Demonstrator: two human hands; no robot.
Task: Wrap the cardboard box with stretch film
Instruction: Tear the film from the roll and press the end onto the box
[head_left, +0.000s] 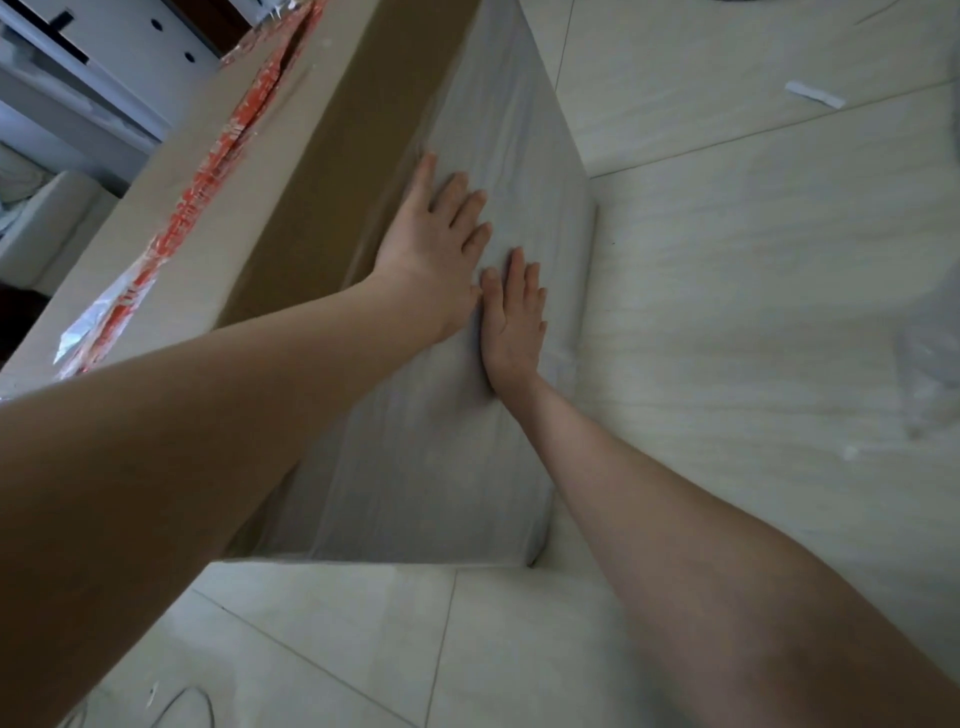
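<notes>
Mid-frame, my left hand (439, 244) and right hand (511, 322), both flat with fingers straight, smooth stretch film (441, 467) onto the cardboard box (322, 171); next, I'd cover the bare upper band.

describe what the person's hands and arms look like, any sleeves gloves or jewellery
The left hand and right hand are both bare: no gloves, rings or tape. No sleeve edge, watch or bracelet shows anywhere from the wrists back to the frame's border. The nails look short and unpainted, though the picture is too soft to be sure.
</notes>
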